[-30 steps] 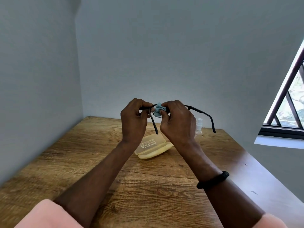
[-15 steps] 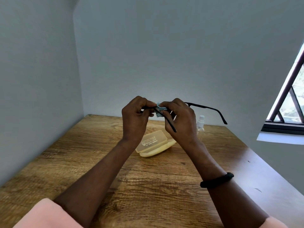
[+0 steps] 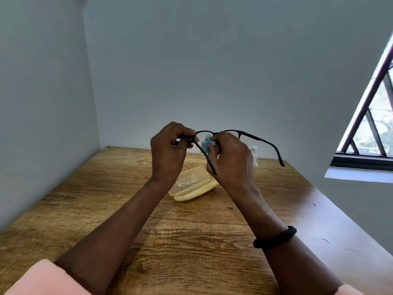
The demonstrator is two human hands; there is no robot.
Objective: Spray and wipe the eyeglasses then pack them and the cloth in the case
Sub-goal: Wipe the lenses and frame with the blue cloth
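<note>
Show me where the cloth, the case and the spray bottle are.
cloth (image 3: pixel 206 143): head view, the bunched blue fold.
case (image 3: pixel 192 182): head view, middle of the printed top.
spray bottle (image 3: pixel 255 152): head view, pale upper part.

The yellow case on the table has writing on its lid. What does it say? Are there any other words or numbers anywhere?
On the lid of the case: a small logo and a few lines of print, upside down from this view and too blurred to read.
On the eyeglasses, cloth, spray bottle and wristband: no writing shows.
</note>
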